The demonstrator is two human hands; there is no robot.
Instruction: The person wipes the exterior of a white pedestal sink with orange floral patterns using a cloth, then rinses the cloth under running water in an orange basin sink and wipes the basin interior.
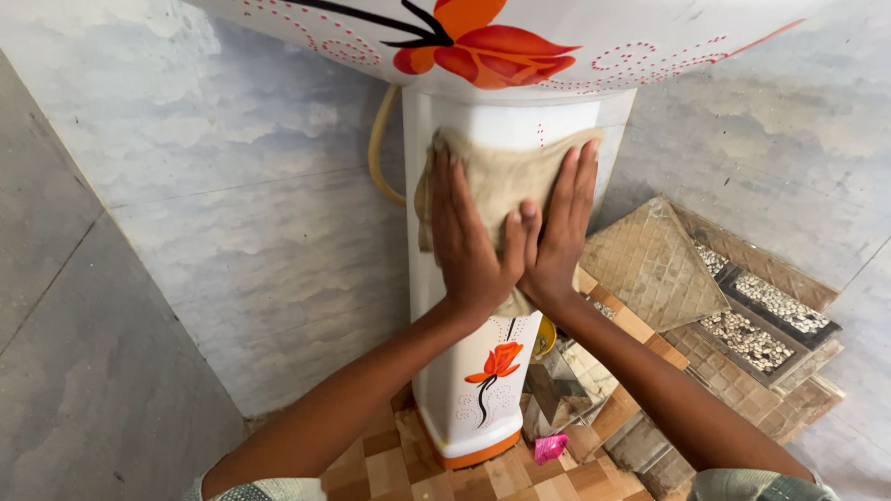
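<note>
Beige cloth (497,176) is lying flat against the front of the white pedestal (469,371), high up, just under the basin (650,46). Both hands are pressing on it. The left hand (469,246) is lying open and flat, with its fingers pointing up and its palm pushing the cloth onto the pedestal. The right hand (561,232) is also lying open and flat, fingers up, just beside the left one. The two thumbs are touching in the middle, over the cloth. Neither hand is closing around the cloth; they are only pushing on it. Both arms are reaching up and forward toward the pedestal, bare from the short sleeves to the wrists, and coming together like a pointed roof.

An orange flower picture (497,366) is showing on the pedestal, below the hands. A bigger orange flower (483,46) is showing on the basin, above the pedestal. A tan hose (379,139) is curving down behind the pedestal on its left. Loose tiles (650,264) are leaning in a pile to the right of the pedestal. A small pink thing (549,447) is lying on the floor near the pedestal's foot.
</note>
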